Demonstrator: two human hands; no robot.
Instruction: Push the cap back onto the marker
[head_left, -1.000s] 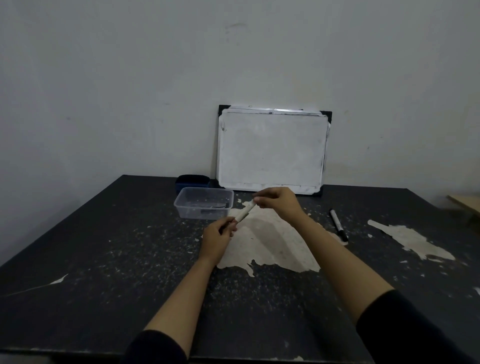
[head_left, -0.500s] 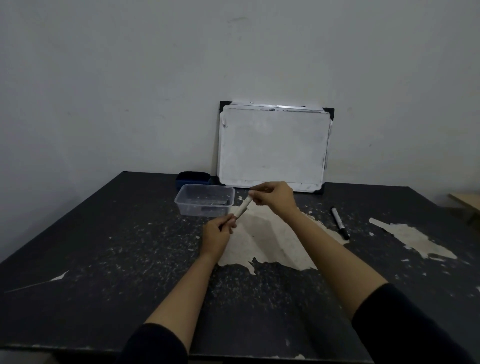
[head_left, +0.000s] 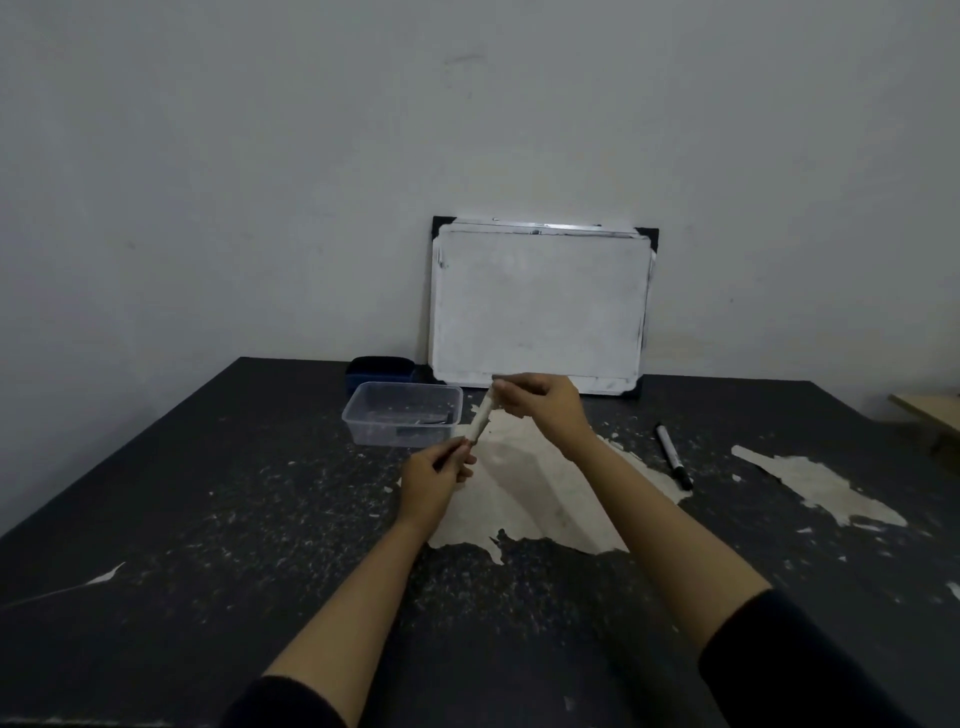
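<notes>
Both hands hold one white marker (head_left: 481, 415) slantwise above the dark table (head_left: 208, 519). My left hand (head_left: 434, 475) pinches its lower end, which looks like a dark cap. My right hand (head_left: 540, 402) grips the upper end of the white barrel. The marker hangs just right of a clear plastic tub (head_left: 402, 413). A small whiteboard (head_left: 540, 306) leans against the wall right behind my right hand.
A dark blue box (head_left: 379, 369) stands behind the tub. A second black marker (head_left: 674, 456) lies on the table to the right. Pale patches of peeled surface (head_left: 815, 480) mark the tabletop. A wooden edge (head_left: 930, 410) shows at far right.
Both hands with the marker have risen slightly towards the whiteboard. The grip of each hand looks the same.
</notes>
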